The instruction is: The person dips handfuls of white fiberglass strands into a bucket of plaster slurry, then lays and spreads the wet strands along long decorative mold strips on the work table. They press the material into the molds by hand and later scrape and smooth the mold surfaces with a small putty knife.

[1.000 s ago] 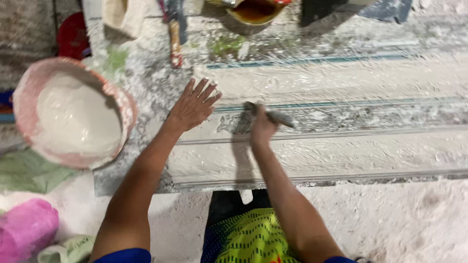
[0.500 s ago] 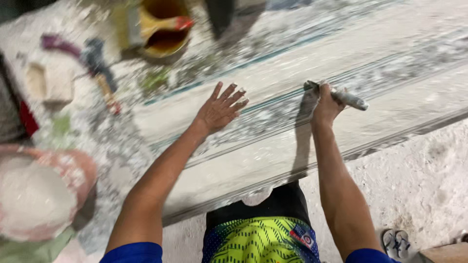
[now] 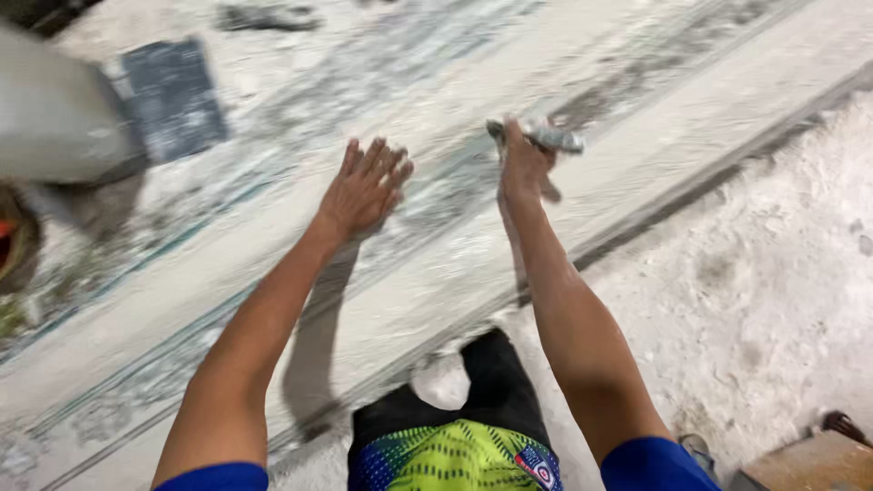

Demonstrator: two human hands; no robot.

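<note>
My left hand [image 3: 364, 186] lies flat with fingers spread on a long white plaster moulding strip [image 3: 273, 273] that runs slanting across the work surface. My right hand [image 3: 523, 164] is closed around a small plaster-caked metal tool [image 3: 546, 136], whose end sticks out to the right just above the strip. Both arms reach forward from blue sleeves. The strip shows long ridges and grooves dusted with white powder.
A dark square pad [image 3: 173, 100] lies at the upper left beside a large grey blurred shape [image 3: 55, 118]. White powder covers the floor [image 3: 773, 273] on the right. A brown box corner [image 3: 809, 464] sits at the bottom right, near a sandal [image 3: 700, 450].
The view has swung to the right along the strip: the pink bowl of plaster and the yellow container have left the frame. Both hands keep their poses, the left flat, the right gripping the tool.
</note>
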